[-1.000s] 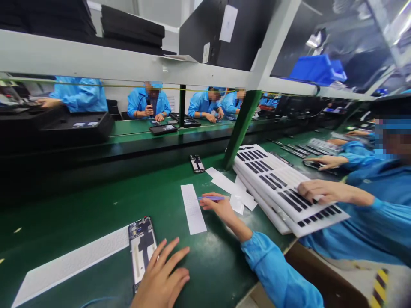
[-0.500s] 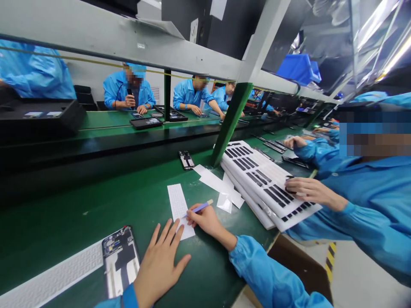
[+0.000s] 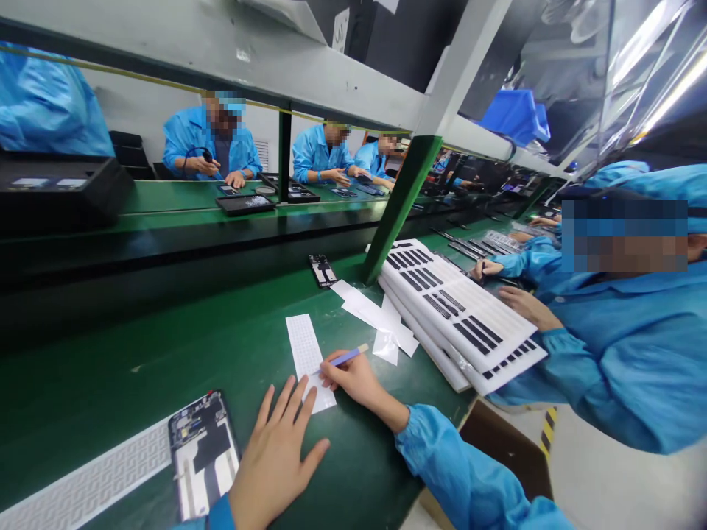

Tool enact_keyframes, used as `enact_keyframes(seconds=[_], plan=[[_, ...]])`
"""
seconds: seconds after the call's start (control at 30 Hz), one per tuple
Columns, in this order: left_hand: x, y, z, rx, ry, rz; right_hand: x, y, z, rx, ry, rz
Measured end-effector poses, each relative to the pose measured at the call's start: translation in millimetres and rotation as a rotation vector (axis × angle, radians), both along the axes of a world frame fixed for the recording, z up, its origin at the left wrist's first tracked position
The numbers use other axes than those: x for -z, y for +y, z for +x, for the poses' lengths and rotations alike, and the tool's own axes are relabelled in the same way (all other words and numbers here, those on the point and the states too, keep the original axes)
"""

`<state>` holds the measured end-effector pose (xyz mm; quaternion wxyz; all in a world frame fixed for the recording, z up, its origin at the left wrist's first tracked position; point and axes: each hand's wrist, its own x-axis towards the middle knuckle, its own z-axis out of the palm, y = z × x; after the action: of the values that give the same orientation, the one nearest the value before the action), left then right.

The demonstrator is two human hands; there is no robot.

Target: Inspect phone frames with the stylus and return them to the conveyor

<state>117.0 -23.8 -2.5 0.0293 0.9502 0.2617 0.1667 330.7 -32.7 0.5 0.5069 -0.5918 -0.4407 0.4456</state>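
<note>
On the green bench lies a narrow white sheet of small printed or die-cut marks (image 3: 303,342). My left hand (image 3: 281,453) rests flat with fingers spread, its fingertips at the sheet's lower edge. Pinched in my right hand (image 3: 356,381) is a slim purple pen-like tool (image 3: 347,357) with a pale yellow end. It slants down to the sheet, where the fingers hide its tip. Left of my left hand sits an opened phone (image 3: 203,453), its inner parts facing up. Under or against that phone runs a long white embossed strip (image 3: 104,475).
Loose white papers (image 3: 375,316) lie right of the sheet, beside stacked white foam boards with black strips (image 3: 442,302). Another opened phone (image 3: 322,271) lies farther back. A green post (image 3: 403,206) rises from the bench. A co-worker (image 3: 618,338) sits close on the right; others work opposite.
My hands and the sheet stay nearly in place. The co-worker on the right has drawn a hand back from the foam boards. The view has shifted slightly.
</note>
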Motion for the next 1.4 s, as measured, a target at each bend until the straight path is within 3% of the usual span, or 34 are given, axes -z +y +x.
enact_keyframes(seconds=[0.6, 0.67, 0.77, 0.83, 0.9, 0.97, 1.1, 1.23, 1.4], plan=[[3.4, 1, 3, -0.004, 0.010, -0.036, -1.6, 1, 2, 0.018, 0.123, -0.018], [-5.2, -6, 3, -0.030, -0.009, -0.054, -3.6, -1, 3, 0.044, 0.140, -0.019], [-32.0, -21, -9, -0.022, -0.046, -0.068, -9.0, -6, 5, 0.111, 0.151, -0.016], [-50.1, -28, -30, 0.019, -0.053, -0.040, -14.0, -5, 2, 0.132, 0.151, -0.002], [-57.7, -28, -63, -0.033, -0.075, 0.017, -20.1, -1, -12, 0.098, 0.156, 0.006], [-50.8, -20, -103, -0.179, -0.138, 0.067, -25.9, 7, -38, -0.019, 0.174, -0.006], [-14.0, 7, -165, -0.426, -0.164, 0.081, -28.1, 32, -112, -0.321, 0.234, -0.046], [3.4, 17, -177, -0.425, -0.034, 0.098, -16.7, 55, -160, -0.393, 0.264, -0.105], [1.3, 14, -172, -0.395, 0.022, 0.132, -4.2, 56, -164, -0.404, 0.246, -0.145]])
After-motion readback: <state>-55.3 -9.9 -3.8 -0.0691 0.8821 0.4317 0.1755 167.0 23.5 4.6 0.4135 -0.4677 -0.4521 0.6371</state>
